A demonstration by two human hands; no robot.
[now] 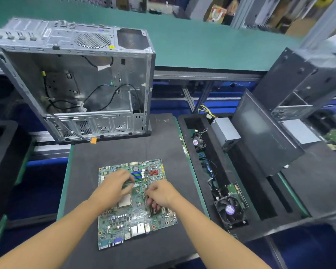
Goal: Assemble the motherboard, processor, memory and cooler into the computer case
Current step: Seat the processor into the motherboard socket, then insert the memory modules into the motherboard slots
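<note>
Motherboard (pixel 136 216) lying flat on the black foam mat (pixel 163 148) in front of the open computer case (pixel 76 84), processor (pixel 125 200) in its socket, cooler (pixel 230 210) in the foam tray (pixel 260 200) at right — left hand (pixel 115 184) and right hand (pixel 160 194) over the board, fingers curled; whether either grips anything cannot be told.

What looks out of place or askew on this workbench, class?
The motherboard lies skewed on the black mat, not square with its edges. The open case overhangs the mat's far left corner. Nothing looks damaged.
</note>
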